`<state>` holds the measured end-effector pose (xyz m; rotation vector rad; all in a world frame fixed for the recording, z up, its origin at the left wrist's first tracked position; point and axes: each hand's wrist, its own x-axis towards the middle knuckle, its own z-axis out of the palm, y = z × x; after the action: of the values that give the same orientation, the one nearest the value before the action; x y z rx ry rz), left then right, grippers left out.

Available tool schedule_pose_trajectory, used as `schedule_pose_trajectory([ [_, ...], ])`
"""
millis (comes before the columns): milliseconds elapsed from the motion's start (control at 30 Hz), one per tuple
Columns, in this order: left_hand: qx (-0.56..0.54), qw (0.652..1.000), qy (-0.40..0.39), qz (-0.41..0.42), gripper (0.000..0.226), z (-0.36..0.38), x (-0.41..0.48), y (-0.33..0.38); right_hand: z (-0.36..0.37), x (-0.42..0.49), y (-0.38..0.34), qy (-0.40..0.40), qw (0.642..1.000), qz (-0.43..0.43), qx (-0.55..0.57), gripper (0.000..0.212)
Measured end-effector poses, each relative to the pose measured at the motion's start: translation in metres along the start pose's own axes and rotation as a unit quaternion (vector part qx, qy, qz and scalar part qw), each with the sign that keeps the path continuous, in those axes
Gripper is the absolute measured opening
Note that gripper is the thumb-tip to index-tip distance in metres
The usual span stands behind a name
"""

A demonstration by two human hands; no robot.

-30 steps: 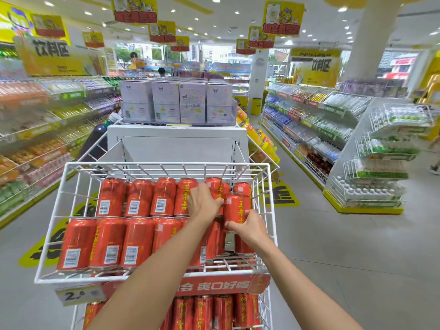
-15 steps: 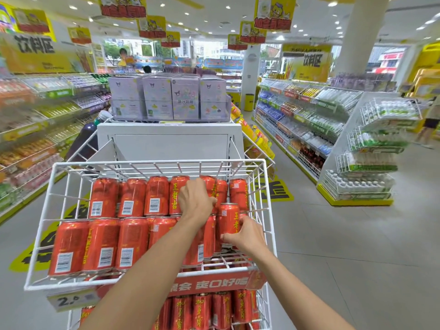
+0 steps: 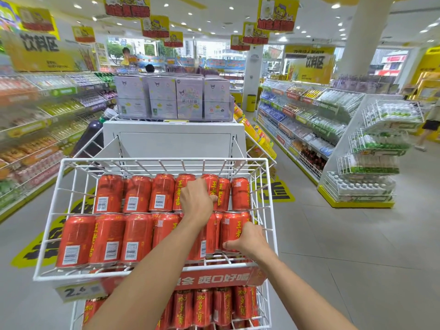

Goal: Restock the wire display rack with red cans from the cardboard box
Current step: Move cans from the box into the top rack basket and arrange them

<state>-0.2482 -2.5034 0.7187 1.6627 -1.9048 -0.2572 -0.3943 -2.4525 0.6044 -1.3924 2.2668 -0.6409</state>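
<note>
The white wire display rack [image 3: 47, 246] stands right in front of me, its top basket filled with two rows of red cans lying on their sides. My left hand [image 3: 196, 202] reaches into the back row and grips a red can [image 3: 215, 191] there. My right hand [image 3: 250, 241] holds the rightmost front-row can [image 3: 234, 228] by its lower end, down against the basket's wire floor. A lower tier holds more red cans [image 3: 202, 308]. The cardboard box is out of view.
A red banner [image 3: 214, 279] and a price tag [image 3: 78, 291] hang on the basket's front edge. A white stand [image 3: 173, 141] with purple boxes [image 3: 176, 98] rises behind. Drink shelves line both sides, and a white wire rack of bottles [image 3: 371, 163] stands right. Open grey floor lies to the right.
My right hand has lowered its can from upright above the front row down into the rightmost front slot. The left hand has stayed on the back row.
</note>
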Motion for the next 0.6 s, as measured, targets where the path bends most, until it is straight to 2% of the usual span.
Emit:
schedule_pose_trajectory([
  [167, -0.006, 1.0, 0.0, -0.013, 0.039, 0.0, -0.002, 0.003, 0.0, -0.004, -0.001, 0.007, 1.0, -0.002, -0.002, 0.049],
  [467, -0.026, 0.999, 0.003, -0.045, 0.039, 0.007, 0.001, 0.002, -0.004, -0.006, 0.0, -0.004, 1.0, -0.012, 0.01, 0.05],
  [600, -0.017, 0.999, 0.004, -0.035, 0.035, 0.004, 0.001, 0.003, -0.012, -0.011, -0.003, -0.002, 1.0, -0.021, -0.003, 0.059],
])
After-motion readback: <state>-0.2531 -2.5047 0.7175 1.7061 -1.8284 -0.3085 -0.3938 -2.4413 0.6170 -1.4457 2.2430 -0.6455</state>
